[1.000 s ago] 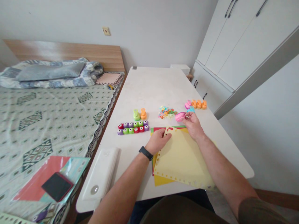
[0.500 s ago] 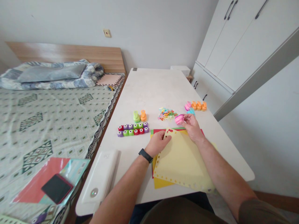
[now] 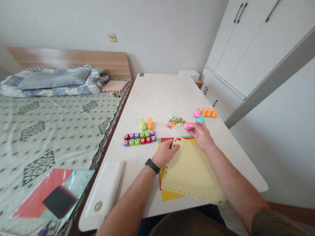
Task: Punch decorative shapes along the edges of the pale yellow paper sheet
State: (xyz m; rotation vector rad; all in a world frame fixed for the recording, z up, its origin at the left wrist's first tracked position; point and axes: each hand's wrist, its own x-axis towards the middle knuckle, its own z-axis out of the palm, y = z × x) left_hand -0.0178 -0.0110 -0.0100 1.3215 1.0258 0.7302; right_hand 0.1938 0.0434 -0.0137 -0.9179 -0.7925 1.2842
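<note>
Gripping pink rounded plastic punch (image 3: pixel 189 126) in right hand (image 3: pixel 201 135), fingers closed on its near end, at twelve o'clock from pale-yellow hole-edged paper sheet (image 3: pixel 194 170), pinched at ten by left hand (image 3: pixel 166 152). Seemingly between punches, next calling for lining up with sheet edge. Spread outward over smooth white table (image 3: pixel 159 95): multicoloured paper confetti (image 3: pixel 174 121) at eleven, diamond-patterned bed (image 3: pixel 61 131) at ten, white wardrobe (image 3: pixel 246 49) at one.
</note>
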